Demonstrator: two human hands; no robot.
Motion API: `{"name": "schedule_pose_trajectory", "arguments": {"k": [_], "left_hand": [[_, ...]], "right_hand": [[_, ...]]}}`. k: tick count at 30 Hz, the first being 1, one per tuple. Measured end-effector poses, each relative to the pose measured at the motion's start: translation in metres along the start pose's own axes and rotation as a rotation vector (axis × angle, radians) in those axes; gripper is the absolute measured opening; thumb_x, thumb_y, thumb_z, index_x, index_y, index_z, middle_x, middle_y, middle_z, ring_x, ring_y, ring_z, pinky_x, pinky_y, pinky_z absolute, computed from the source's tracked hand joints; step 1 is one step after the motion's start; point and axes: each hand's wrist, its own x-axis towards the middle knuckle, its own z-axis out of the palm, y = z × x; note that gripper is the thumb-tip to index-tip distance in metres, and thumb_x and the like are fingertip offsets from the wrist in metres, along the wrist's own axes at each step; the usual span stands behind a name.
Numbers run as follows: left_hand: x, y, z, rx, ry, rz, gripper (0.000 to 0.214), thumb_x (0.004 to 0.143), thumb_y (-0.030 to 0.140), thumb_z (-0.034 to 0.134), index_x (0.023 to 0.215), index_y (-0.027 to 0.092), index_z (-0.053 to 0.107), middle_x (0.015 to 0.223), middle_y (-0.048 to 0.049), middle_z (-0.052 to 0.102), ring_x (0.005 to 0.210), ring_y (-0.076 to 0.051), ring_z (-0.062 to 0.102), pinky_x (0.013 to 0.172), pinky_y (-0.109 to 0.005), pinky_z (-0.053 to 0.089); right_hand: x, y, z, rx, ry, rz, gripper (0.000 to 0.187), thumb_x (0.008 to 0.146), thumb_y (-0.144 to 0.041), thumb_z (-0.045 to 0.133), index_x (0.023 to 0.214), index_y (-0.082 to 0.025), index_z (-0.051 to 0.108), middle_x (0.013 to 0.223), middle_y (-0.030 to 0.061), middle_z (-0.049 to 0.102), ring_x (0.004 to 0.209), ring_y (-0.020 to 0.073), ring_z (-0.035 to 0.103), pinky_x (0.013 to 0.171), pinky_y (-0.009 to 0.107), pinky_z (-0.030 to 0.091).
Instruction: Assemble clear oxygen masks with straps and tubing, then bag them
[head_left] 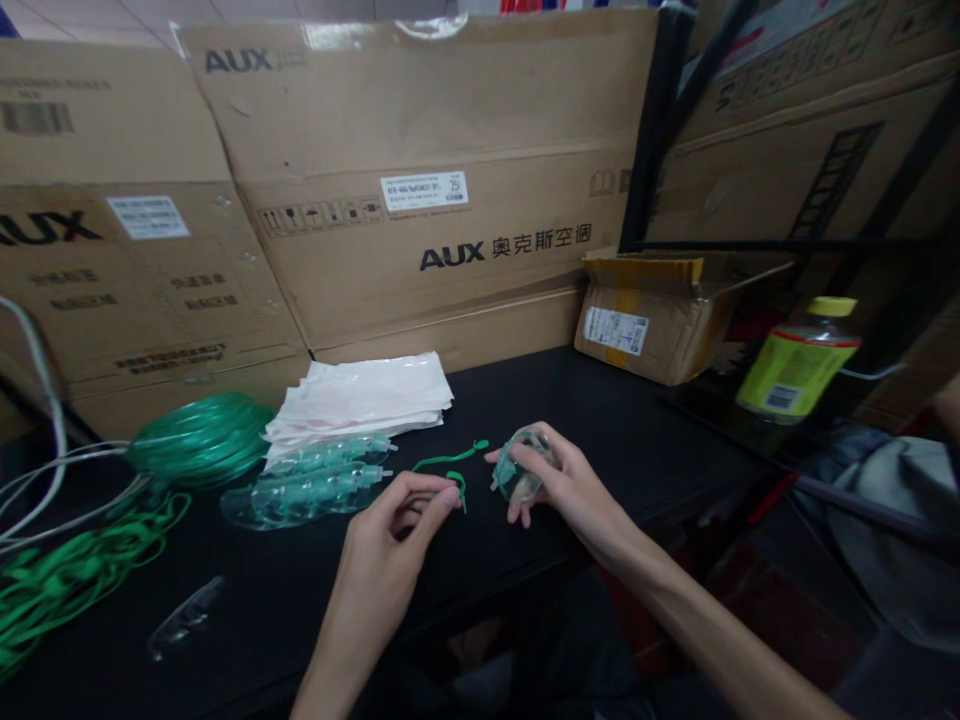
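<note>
Near the pile of white bags (367, 395), the left hand (394, 520) pinched a green strap (450, 458) in its grip and the right hand (559, 482) gripped a clear mask (516, 472).

- Two hands — left hand (401, 510), right hand (562, 485)
- One clear mask (511, 474)
- One green strap (457, 456)
- One bottle (799, 365)
- One small carton (652, 315)
- One tubing coil (199, 438)
- One pouch stack (364, 395)

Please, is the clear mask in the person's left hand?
No, the right hand holds the clear mask; the left hand pinches a green strap.
</note>
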Motion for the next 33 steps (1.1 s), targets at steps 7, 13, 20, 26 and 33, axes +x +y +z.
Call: {"name": "schedule_pose_trajectory", "arguments": {"k": [7, 13, 20, 26, 33], "left_hand": [[0.005, -0.005, 0.004, -0.122, 0.072, -0.033, 0.025, 0.078, 0.039, 0.079, 0.072, 0.019, 0.065, 0.078, -0.0027, 0.075, 0.072, -0.017, 0.070, 0.064, -0.024, 0.056], [0.000, -0.017, -0.002, 0.010, -0.012, -0.030, 0.022, 0.083, 0.041, 0.078, 0.091, 0.020, 0.075, 0.082, -0.0019, 0.076, 0.066, -0.015, 0.066, 0.059, -0.023, 0.052], [-0.006, -0.016, -0.003, 0.026, -0.007, -0.064, 0.026, 0.084, 0.044, 0.076, 0.102, 0.028, 0.084, 0.092, -0.0018, 0.081, 0.080, -0.020, 0.071, 0.074, -0.027, 0.056], [-0.005, -0.013, -0.002, 0.027, -0.022, -0.102, 0.025, 0.085, 0.045, 0.073, 0.100, 0.029, 0.084, 0.097, -0.0014, 0.081, 0.087, -0.020, 0.072, 0.075, -0.025, 0.055], [-0.003, -0.020, -0.002, -0.009, -0.083, -0.145, 0.030, 0.084, 0.046, 0.072, 0.100, 0.023, 0.081, 0.093, -0.0043, 0.081, 0.081, -0.021, 0.071, 0.071, -0.027, 0.054]], "right_hand": [[-0.004, 0.001, 0.005, 0.013, -0.045, 0.002, 0.033, 0.092, -0.048, 0.070, 0.103, -0.021, 0.056, 0.069, -0.0048, 0.066, 0.051, 0.0145, 0.067, 0.047, 0.024, 0.050], [-0.003, -0.003, 0.008, 0.033, -0.103, 0.024, 0.035, 0.094, -0.048, 0.070, 0.111, -0.018, 0.060, 0.078, -0.0012, 0.068, 0.065, 0.0158, 0.071, 0.060, 0.027, 0.054], [-0.004, 0.000, 0.012, -0.020, -0.208, -0.020, 0.039, 0.099, -0.055, 0.062, 0.104, -0.016, 0.061, 0.077, 0.0007, 0.069, 0.068, 0.0147, 0.070, 0.066, 0.028, 0.058], [-0.009, -0.001, 0.012, -0.024, -0.233, -0.064, 0.036, 0.100, -0.051, 0.062, 0.105, -0.015, 0.063, 0.077, 0.0011, 0.069, 0.065, 0.0129, 0.069, 0.059, 0.023, 0.057], [-0.013, -0.003, 0.008, 0.065, -0.336, -0.018, 0.040, 0.101, -0.052, 0.059, 0.107, -0.014, 0.065, 0.071, 0.0006, 0.070, 0.051, 0.0114, 0.068, 0.048, 0.020, 0.055]]}}
